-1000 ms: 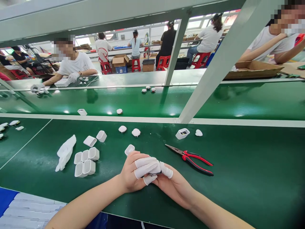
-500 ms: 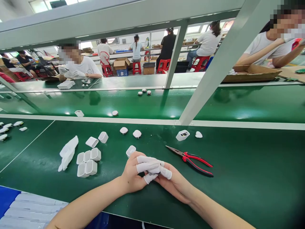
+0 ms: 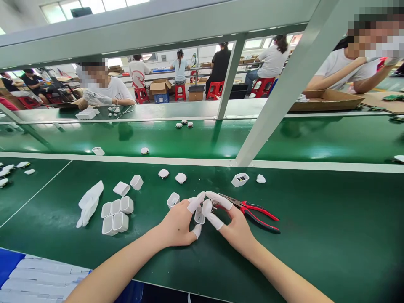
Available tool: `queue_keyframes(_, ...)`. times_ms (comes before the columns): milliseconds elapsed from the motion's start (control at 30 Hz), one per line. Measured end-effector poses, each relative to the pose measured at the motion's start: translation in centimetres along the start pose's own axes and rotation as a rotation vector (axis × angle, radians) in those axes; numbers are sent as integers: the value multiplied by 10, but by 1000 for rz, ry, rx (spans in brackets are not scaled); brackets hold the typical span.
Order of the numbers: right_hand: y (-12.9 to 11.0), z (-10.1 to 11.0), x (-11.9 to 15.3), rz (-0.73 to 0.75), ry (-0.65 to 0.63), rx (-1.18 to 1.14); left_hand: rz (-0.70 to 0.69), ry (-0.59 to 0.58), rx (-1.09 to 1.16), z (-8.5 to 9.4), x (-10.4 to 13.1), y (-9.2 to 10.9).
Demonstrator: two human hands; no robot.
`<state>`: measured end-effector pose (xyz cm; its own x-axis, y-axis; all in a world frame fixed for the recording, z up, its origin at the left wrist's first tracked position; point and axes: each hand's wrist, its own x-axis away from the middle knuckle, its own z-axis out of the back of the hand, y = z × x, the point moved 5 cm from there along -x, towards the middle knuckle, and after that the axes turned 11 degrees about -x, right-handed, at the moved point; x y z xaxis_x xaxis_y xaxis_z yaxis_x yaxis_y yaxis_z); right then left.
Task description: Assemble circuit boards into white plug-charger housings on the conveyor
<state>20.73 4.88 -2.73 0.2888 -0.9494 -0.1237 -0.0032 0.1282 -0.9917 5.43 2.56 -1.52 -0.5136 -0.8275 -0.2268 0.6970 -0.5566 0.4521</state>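
My left hand (image 3: 178, 225), with white finger cots, is closed around a small white plastic housing (image 3: 199, 216), its open end showing. Between the thumb and fingers of my right hand (image 3: 238, 227), also in finger cots, is a white cap with electronic parts (image 3: 207, 208). The cap is close beside the housing; whether they touch I cannot tell. Just beyond my right fingers lie red-and-black needle-nose pliers (image 3: 260, 211), their jaws partly hidden. Another open white housing (image 3: 173, 200) stands behind my left hand.
Several white housings (image 3: 120, 221) cluster at left, near a crumpled white glove (image 3: 90, 203). Two white caps with parts (image 3: 181, 178) lie farther back. A filled housing (image 3: 240, 179) and a small white piece (image 3: 261, 179) stand beyond the pliers. A metal post (image 3: 271, 103) rises behind; co-workers sit across the green conveyor (image 3: 126, 139).
My hands were together over the part; now they are apart, showing the housing in the left and the cap in the right. Pieces on the far belt have shifted slightly left.
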Motion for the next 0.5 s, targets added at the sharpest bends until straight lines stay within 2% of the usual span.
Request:
queue_keyframes(133,-3,-6,3,75,-72,225,52,25,66,-10,0,-5)
queue_keyframes(267,-9,-13,3,240,-199,421,113,52,130,-14,1,-12)
queue_keyframes(367,-8,-13,3,292,-229,470,143,44,150,-16,1,-15)
queue_keyframes(500,-5,-12,2,280,-219,490,137,37,109,-17,1,-15)
